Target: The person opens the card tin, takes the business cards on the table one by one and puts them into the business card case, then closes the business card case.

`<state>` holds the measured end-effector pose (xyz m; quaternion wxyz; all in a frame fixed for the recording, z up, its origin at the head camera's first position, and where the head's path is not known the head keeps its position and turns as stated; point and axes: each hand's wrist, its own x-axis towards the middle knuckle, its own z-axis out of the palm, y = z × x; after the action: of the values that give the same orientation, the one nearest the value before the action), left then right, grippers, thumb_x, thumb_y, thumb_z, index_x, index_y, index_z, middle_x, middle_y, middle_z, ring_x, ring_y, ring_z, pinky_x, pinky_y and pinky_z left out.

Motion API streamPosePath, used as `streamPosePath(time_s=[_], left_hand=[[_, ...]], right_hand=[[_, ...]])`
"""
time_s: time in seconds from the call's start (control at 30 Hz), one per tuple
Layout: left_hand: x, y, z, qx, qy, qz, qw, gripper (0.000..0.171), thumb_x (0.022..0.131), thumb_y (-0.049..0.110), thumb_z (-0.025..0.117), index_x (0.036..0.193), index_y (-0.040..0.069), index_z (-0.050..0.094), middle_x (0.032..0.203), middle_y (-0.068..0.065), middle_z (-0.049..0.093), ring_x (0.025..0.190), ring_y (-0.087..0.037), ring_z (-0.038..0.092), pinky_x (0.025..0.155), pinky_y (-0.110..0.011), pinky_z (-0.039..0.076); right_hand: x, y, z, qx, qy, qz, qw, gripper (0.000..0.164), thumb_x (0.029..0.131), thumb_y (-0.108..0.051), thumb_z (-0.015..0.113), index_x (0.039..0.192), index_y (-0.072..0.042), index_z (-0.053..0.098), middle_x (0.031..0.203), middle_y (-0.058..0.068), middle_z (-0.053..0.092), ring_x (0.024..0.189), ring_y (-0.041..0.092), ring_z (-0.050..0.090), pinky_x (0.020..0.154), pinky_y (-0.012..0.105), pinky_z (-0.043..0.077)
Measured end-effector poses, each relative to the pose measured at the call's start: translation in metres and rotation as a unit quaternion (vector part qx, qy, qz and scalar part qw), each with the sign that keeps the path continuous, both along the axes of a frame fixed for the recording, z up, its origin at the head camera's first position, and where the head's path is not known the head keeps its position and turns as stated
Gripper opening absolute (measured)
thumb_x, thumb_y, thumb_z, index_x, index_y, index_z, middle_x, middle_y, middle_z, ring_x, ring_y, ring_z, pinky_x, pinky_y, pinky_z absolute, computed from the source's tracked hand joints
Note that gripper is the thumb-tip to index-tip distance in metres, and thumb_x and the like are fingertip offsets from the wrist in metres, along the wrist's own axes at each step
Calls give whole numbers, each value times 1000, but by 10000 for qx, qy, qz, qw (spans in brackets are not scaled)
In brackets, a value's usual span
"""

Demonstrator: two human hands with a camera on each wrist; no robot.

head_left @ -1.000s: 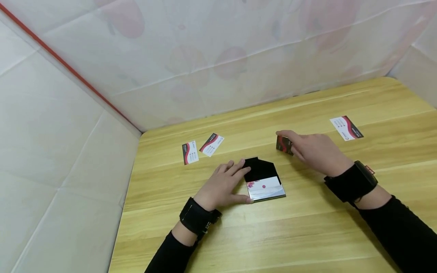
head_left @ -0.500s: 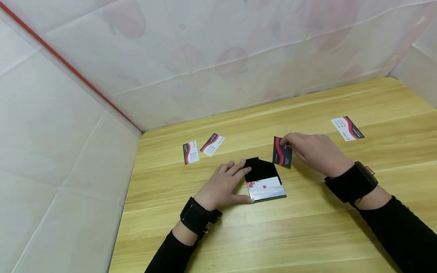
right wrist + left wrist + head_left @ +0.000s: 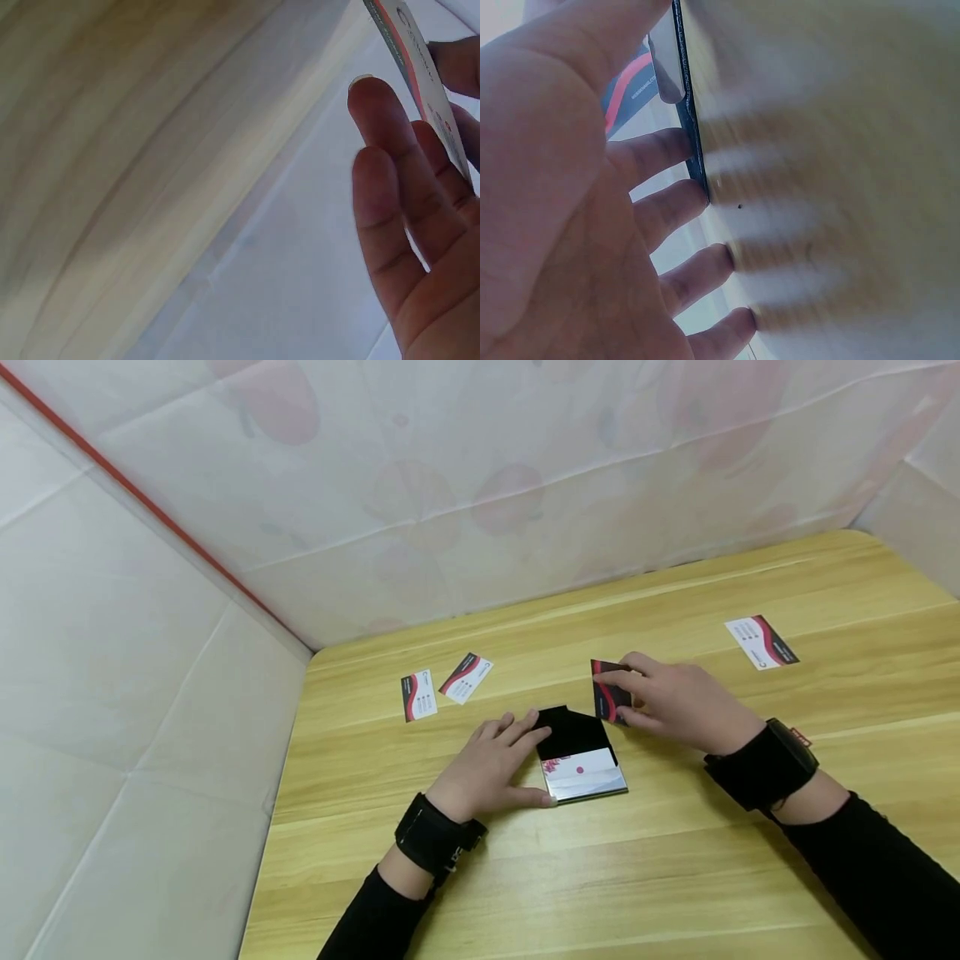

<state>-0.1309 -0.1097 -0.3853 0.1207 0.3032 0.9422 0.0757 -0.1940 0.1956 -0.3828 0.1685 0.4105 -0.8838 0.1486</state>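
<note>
My right hand [image 3: 675, 706] pinches a business card [image 3: 606, 693], its dark, red-waved side showing in the head view and its white printed side [image 3: 424, 67] in the right wrist view. The card is held tilted just beyond the upper right corner of a card case. That card case [image 3: 581, 774] lies with its black inner flap [image 3: 570, 735] folded back and a white front with pink flowers. Spread along the left edge of the case is my left hand [image 3: 487, 768], thumb at the near corner and fingertips [image 3: 686, 199] by the edge and on the table.
Two business cards, one upright [image 3: 418, 695] and one slanted [image 3: 466, 677], lie at the back left of the wooden table [image 3: 562, 877]. Another card [image 3: 762, 642] lies at the back right. A pale patterned curtain [image 3: 450, 527] borders the table's far side.
The right hand has turned the card so more of its dark side shows, moved it slightly left toward the case, and spread its fingers over it. The left hand has stayed put.
</note>
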Motion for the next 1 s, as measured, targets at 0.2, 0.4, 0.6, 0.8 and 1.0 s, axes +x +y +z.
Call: streamPosePath(time_s=[0.2,0.4,0.6,0.8,1.0], left_hand=[[1,0,-1,8,-40,-1,10000,94,83,72,61,159,29,26,167,3,15,152,-34,19,122,-50,18],[1,0,-1,9,-41,8,10000,93,84,72,60,159,29,26,167,3,15,152,-34,19,122,-51,19],[2,0,0,40,-26,-18,10000,93,84,72,61,159,28,26,167,2,16,151,-34,20,122,-51,19],[2,0,1,31,-28,-19,10000,94,84,71,61,159,27,27,167,2,16,151,-35,20,122,-51,19],[1,0,2,22,55,-19,10000,94,84,71,61,159,27,28,167,1,17,151,-35,20,122,-50,19]], right_hand=[[1,0,-4,-43,-207,99,9997,54,81,1,75,130,-17,64,97,1,55,56,4,42,51,21,43],[0,-2,-7,-289,-14,318,9991,65,80,8,71,138,-18,59,89,-3,53,62,5,41,54,20,41],[1,-3,-6,-407,-67,316,9986,61,78,11,65,133,-15,61,87,-2,51,64,6,39,56,22,39],[4,-5,-3,-463,-140,221,9986,65,80,6,69,139,-17,56,98,0,52,57,2,38,51,18,39],[4,-8,0,-678,-201,409,9967,61,82,4,71,137,-15,54,106,2,63,71,7,56,61,28,54]])
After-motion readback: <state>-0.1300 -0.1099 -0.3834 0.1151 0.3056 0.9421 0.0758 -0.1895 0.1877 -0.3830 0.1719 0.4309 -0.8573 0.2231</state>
